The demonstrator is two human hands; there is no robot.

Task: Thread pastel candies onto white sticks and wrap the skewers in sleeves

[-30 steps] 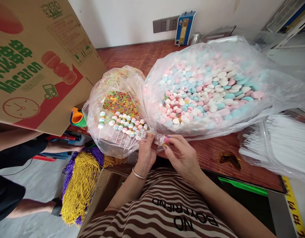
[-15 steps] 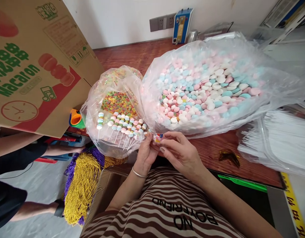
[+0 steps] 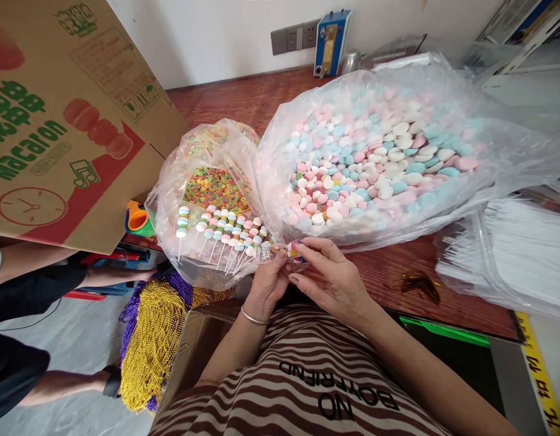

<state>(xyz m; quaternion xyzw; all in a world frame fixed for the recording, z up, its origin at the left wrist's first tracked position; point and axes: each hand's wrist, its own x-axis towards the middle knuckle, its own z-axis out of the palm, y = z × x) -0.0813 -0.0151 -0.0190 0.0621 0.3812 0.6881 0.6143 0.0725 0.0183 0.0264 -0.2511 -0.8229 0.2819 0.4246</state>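
Note:
Between my two hands is a small printed candy wrapper, clear with lettering on the left and red, yellow and blue on the right. My left hand pinches its middle with the thumb on top. My right hand has its thumb and fingers closed at the coloured end. Whether anything is inside the wrapper I cannot tell. Just left of the hands, candy skewers of pastel discs on white sticks lie in a row on a clear bag of small colourful candy rings.
A big clear bag of pastel candy discs fills the back of the table. At right lies a bag of white sticks. A Macaron carton stands left, a tape dispenser beside it. Another person's leg shows lower left.
The wrapper's coloured end shows more plainly, and its printed clear part extends past my left fingers. My hands have shifted only slightly; the head view has moved a little.

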